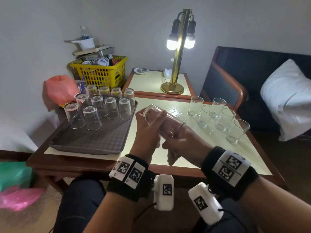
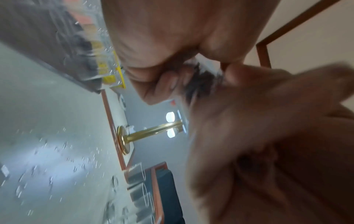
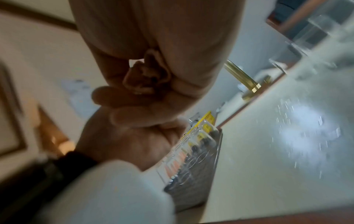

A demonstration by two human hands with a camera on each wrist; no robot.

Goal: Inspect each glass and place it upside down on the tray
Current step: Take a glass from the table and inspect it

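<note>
both hands hold one glass [image 1: 161,121] above the desk [image 1: 210,148], just at 3 o'clock of the tray [image 1: 94,140]. the left hand [image 1: 148,132] has its grip curled around the base end, and the right hand [image 1: 181,140] is wrapped around the mouth end. the glass lies nearly on its side, long axis from 10 to 4 o'clock, base toward 10. turn it slowly toward the lamp [image 1: 180,52], then tip the mouth down beside the upturned glasses [image 1: 107,106].
</note>
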